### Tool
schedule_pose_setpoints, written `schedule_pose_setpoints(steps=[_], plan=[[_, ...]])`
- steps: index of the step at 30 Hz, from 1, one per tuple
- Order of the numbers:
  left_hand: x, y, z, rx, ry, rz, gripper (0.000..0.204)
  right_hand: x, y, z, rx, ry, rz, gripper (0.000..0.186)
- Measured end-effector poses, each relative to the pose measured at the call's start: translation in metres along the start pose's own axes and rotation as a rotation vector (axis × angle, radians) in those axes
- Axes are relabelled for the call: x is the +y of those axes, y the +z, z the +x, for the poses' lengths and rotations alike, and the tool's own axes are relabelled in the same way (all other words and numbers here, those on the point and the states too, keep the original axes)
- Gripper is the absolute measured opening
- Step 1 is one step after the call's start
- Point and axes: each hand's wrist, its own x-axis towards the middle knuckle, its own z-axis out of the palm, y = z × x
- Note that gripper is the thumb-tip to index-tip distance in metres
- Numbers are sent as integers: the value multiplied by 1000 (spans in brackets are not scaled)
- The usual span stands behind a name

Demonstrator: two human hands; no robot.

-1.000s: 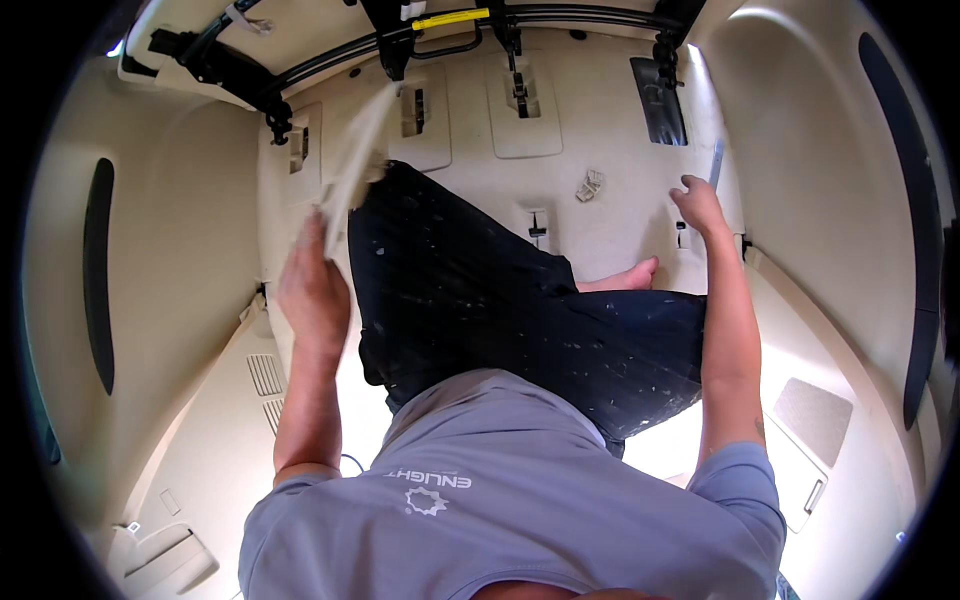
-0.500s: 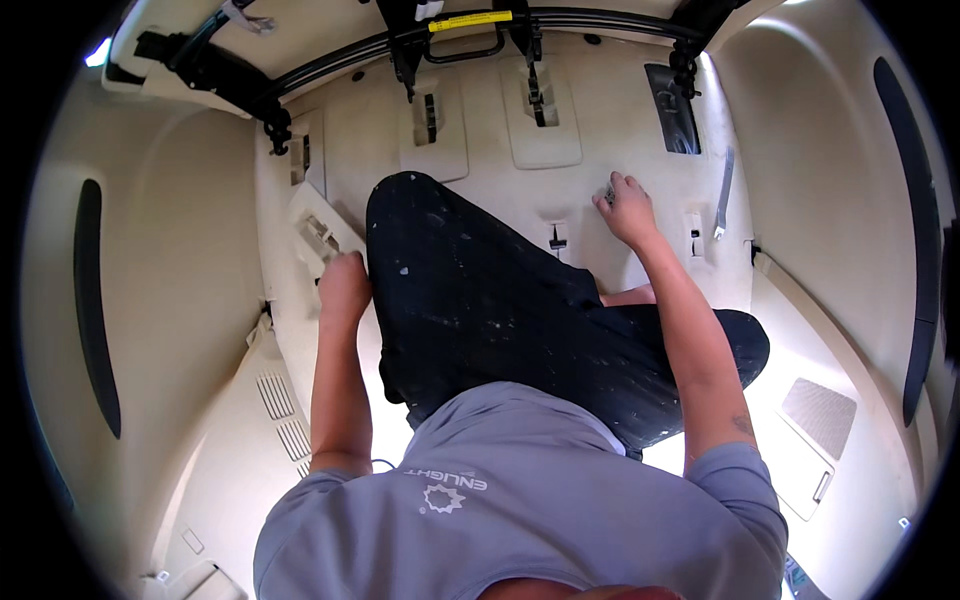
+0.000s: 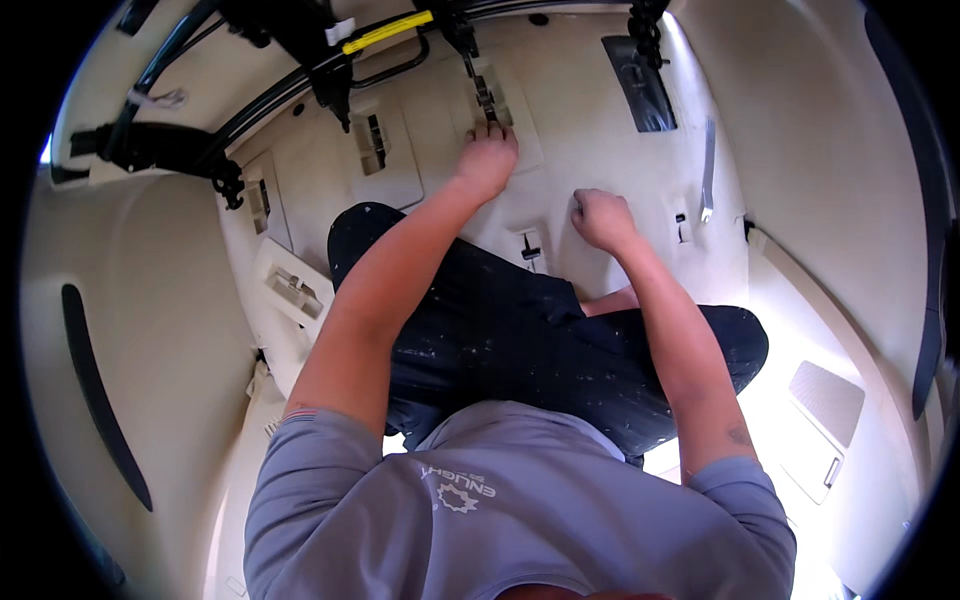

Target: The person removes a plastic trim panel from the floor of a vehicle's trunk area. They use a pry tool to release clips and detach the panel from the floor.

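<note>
I sit cross-legged in dark speckled trousers (image 3: 520, 340) on a beige moulded floor lining (image 3: 600, 130). My left hand (image 3: 487, 158) reaches forward, its fingers curled around the lower end of a dark metal bracket (image 3: 482, 92) that stands in a recessed panel. My right hand (image 3: 603, 218) is a closed fist pressed on the lining to the right of a small dark slot (image 3: 528, 246). Nothing shows inside the fist.
Black bars with a yellow-marked tube (image 3: 385, 32) cross the far end. A dark rectangular plate (image 3: 640, 85) lies at the far right, a beige slotted bracket (image 3: 290, 285) beside my left knee. Curved beige side walls (image 3: 130, 330) close in on both sides.
My left hand has left the bracket by my left knee and reached forward to the dark metal bracket. My right hand stayed on the lining ahead and closed into a fist.
</note>
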Motion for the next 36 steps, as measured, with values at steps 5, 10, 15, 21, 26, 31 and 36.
schedule_pose_setpoints(steps=[5,10,15,21,26,31,36], plan=[[6,-6,9,-181,35,-6,57,-4,-6,13,-41,107,80,22],[27,1,1,-47,-48,153,64,-12,-24,17,15,106,112,25],[32,8,2,50,-126,199,64,-11,-39,8,-8,129,167,25],[-1,-106,18,-299,-465,-267,59,-12,-46,17,242,161,488,48],[24,-54,-23,225,-248,-228,56,-40,-33,54,-70,274,1454,42],[73,-68,-22,203,-280,-779,59,-80,-61,31,63,153,1957,39],[96,-61,-13,120,54,-489,66,-15,-43,32,342,262,2068,33]])
